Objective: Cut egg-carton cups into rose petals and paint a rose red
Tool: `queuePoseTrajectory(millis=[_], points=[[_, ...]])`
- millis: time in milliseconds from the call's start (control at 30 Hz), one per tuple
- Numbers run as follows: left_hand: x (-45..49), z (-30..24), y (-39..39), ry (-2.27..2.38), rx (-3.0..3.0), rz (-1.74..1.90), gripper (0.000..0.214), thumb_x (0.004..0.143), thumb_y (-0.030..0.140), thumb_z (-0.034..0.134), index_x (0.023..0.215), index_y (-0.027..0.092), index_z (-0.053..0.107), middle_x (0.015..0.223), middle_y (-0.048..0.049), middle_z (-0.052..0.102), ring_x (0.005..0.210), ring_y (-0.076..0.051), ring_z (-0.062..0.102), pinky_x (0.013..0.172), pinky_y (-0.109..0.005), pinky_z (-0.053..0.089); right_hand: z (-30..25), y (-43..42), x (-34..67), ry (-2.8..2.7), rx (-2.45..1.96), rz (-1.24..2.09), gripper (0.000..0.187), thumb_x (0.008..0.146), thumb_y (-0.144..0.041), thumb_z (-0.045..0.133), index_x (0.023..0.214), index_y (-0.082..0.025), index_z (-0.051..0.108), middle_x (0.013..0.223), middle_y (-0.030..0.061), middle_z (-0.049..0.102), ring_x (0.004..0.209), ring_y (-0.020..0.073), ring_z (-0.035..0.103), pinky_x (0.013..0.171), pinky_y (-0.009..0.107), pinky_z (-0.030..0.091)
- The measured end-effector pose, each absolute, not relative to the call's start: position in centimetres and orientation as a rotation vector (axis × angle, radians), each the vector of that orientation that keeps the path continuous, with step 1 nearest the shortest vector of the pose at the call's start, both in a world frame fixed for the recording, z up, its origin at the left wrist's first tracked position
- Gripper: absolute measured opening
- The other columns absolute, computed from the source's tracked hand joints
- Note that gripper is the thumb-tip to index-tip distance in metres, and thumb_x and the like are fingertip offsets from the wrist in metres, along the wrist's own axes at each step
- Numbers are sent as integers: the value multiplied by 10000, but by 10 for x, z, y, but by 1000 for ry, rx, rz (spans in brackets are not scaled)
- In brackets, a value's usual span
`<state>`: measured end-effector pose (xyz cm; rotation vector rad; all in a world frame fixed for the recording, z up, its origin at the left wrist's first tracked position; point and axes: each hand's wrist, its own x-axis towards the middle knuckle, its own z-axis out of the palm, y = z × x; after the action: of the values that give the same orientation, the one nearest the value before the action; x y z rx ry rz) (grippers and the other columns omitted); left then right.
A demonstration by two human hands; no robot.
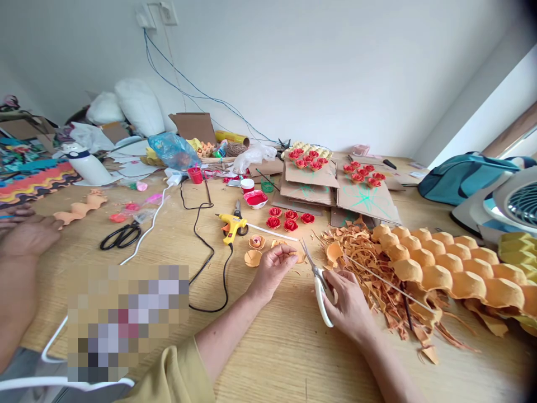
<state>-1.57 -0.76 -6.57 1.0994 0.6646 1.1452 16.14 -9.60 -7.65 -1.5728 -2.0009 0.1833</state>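
My left hand (272,271) pinches a small piece of orange egg carton (300,256) above the table. Beside it, my right hand (348,305) grips white-handled scissors (322,288), their blades pointing up and left near the piece. Left of my left hand lie a cut orange carton cup (253,258) and a partly assembled paper flower (257,242). A yellow glue gun (232,225) rests behind them. Several red paper roses (290,218) sit farther back. To the right is a heap of orange carton scraps (369,274), with a loose cup (334,253) at its edge.
Orange egg trays (444,263) stand at right beside a white fan (499,196). Cardboard sheets (364,198) carry more roses. Red paint sits in a white dish (255,199). Black scissors (121,235) and a white cable (146,229) lie left, near another person's hands (31,235).
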Motion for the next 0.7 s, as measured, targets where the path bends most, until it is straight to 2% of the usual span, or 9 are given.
queuePoseTrajectory(millis=[200, 700], points=[[-15, -71, -5, 657, 1109, 1147, 189, 715, 325, 785, 802, 169, 723, 758, 7, 659, 741, -122, 568, 728, -244, 439, -76, -96, 163, -2024, -1646, 41, 124, 881, -285, 531, 792, -226, 469, 753, 4, 617, 724, 193, 584, 888, 387, 359], [-14, -74, -5, 679, 1089, 1147, 215, 696, 345, 815, 817, 183, 742, 810, -18, 723, 797, -152, 639, 818, -290, 491, -73, -97, 163, -2047, -1708, -80, 101, 871, -324, 553, 869, -226, 529, 804, 21, 650, 806, 220, 621, 965, 421, 326]])
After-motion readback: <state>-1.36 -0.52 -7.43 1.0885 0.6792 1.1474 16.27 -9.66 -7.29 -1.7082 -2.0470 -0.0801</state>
